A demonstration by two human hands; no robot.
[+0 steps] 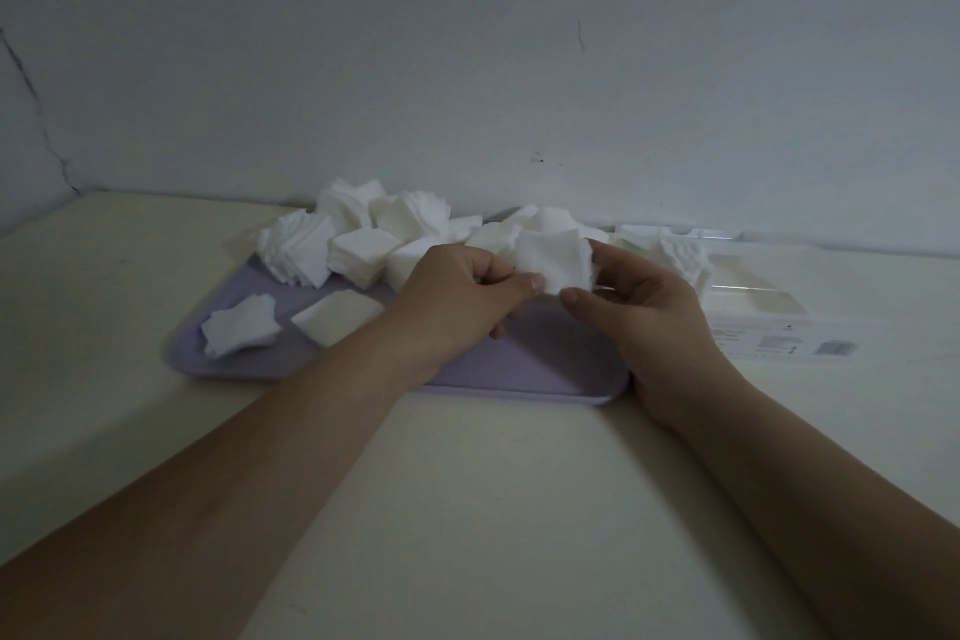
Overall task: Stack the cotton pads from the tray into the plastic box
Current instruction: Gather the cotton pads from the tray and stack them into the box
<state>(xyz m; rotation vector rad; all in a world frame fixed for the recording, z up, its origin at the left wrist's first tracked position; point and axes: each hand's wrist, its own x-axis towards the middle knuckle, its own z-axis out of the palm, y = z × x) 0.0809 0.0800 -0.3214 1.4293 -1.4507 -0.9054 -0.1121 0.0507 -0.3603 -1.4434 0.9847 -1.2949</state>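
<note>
Person's left hand (462, 299) and right hand (644, 317) pinching small stack of white square cotton pads (555, 261) between them, above lilac plastic tray (524, 359). Just beyond right hand, clear plastic box (753, 299) sitting. Best bet: squaring edges before lowering flat.

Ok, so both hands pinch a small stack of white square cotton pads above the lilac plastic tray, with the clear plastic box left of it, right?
No: the head view shows the clear plastic box right of the lilac plastic tray, not left. The left hand and right hand do pinch the small stack of white square cotton pads above it.
</note>
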